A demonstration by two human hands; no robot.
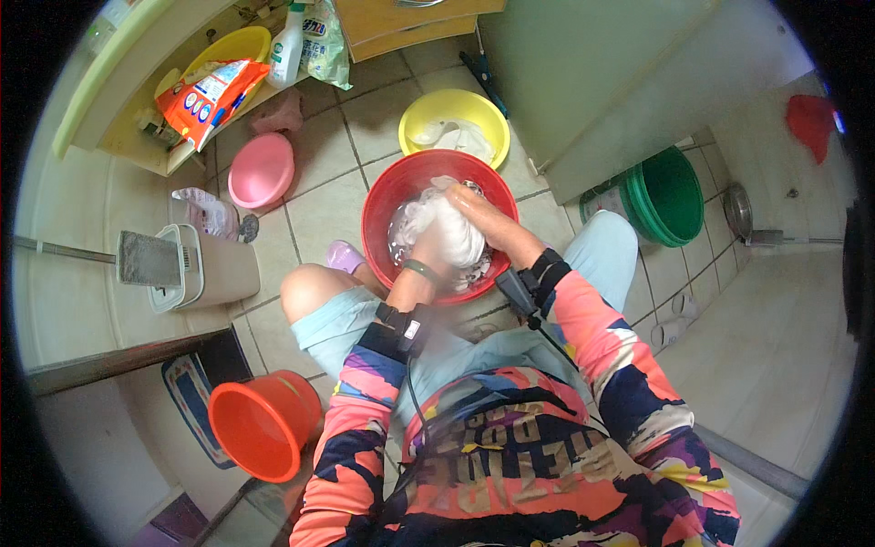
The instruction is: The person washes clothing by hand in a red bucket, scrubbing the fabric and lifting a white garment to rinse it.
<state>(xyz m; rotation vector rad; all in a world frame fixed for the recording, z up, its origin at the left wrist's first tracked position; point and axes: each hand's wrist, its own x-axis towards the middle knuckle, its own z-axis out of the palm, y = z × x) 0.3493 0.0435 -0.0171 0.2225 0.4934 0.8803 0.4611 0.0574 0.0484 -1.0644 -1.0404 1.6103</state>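
A red plastic bucket (372, 212) stands on the floor between my knees, with soapy water and wet laundry inside. Bunched white cloth (459, 236) fills the space between my two hands. My left hand (435, 247) is blurred and grips the near left side of the bundle; its fingertips are hidden. Farther in, my right hand (466, 198) is closed over the upper part of the same cloth. Black-and-white patterned fabric (473, 275) shows under the bundle, near the bucket's right wall. Directly behind the bucket, a yellow basin (493, 123) holds more white cloth (459, 137).
A pink basin (261, 171) and a lidded bin (232, 267) stand to the left. An orange-red bucket (256, 427) is at lower left, green buckets (673, 195) at right. A shelf holds an orange packet (208, 102) and spray bottle (286, 51). Cables run from both wrists.
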